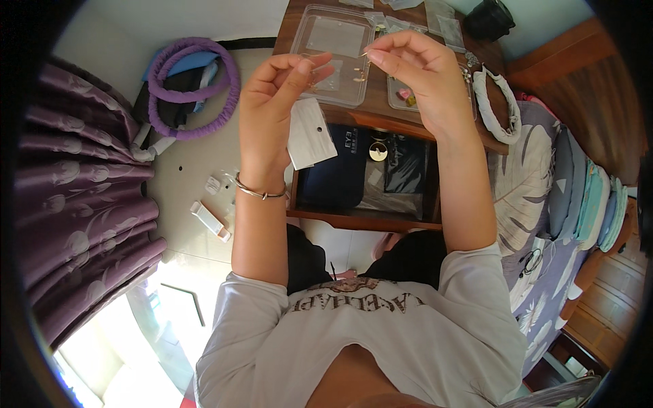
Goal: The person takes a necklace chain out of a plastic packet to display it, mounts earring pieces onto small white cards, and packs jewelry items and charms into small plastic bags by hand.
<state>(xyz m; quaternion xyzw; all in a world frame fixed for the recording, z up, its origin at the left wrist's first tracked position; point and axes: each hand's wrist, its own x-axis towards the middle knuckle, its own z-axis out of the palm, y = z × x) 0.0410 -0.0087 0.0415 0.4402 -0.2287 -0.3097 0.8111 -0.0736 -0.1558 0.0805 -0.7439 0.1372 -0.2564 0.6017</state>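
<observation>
Between my two raised hands is a thin gold-coloured chain (362, 55) with small pendants. My left hand (280, 89) holds part of it and also a pale card (310, 133) with a dark hole, which hangs below the palm. The thumb and forefinger of my right hand (408, 64) pinch the other part. Below the fingers, a clear plastic tray (359, 97) lies on the wooden table (293, 30). A second clear tray (395, 102) with small coloured pieces is partly hidden by my right hand. Which fine strands belong to the chain is hard to tell.
An open drawer (357, 222) below the tabletop holds a dark blue pouch (331, 173), a round gold-coloured item (378, 151) and plastic bags. A white fabric ring (497, 104) lies at the table's right, a black pot (488, 20) behind. Purple rings (232, 102) are at left.
</observation>
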